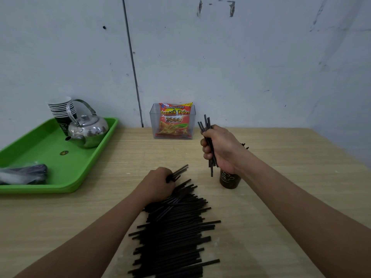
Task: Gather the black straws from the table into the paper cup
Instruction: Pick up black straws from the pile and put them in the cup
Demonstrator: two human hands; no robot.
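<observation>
The left forearm [96,233] and right forearm [291,197] are bare along all their visible length, slim and smooth. The left hand [158,183] and right hand [222,149] look bare too, though blur on the left fingers [169,184] leaves small details uncertain.

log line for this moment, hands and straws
left hand: grips few straws at far end of pile | right hand: holds upright straw bundle beside paper cup | pile: large, not yet gathered
</observation>
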